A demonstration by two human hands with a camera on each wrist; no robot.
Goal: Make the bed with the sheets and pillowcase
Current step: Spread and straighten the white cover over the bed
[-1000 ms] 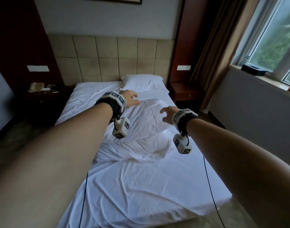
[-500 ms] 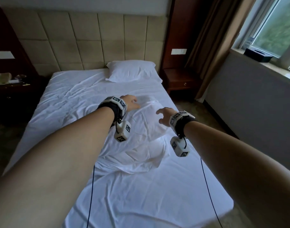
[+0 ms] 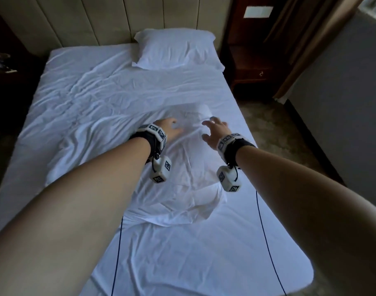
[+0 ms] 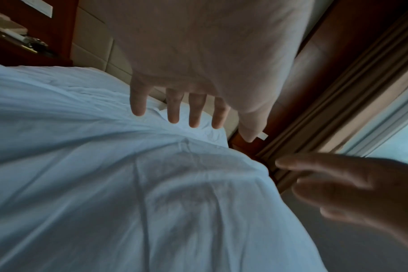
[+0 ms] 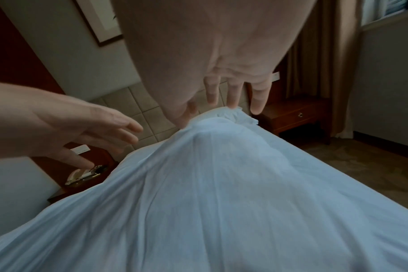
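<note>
Both hands have reached farther across the bed since a second ago. The left hand (image 3: 169, 129) and right hand (image 3: 215, 130) hover, fingers spread and holding nothing, over the rumpled loose white sheet (image 3: 182, 189) mid-mattress; the white pillow (image 3: 174, 49) lies far, at the padded beige headboard (image 3: 110, 20). A grab looks imminent.

Rumpled white sheet (image 3: 178, 189) heaped mid-bed; pillow (image 3: 174, 49) at headboard.
</note>
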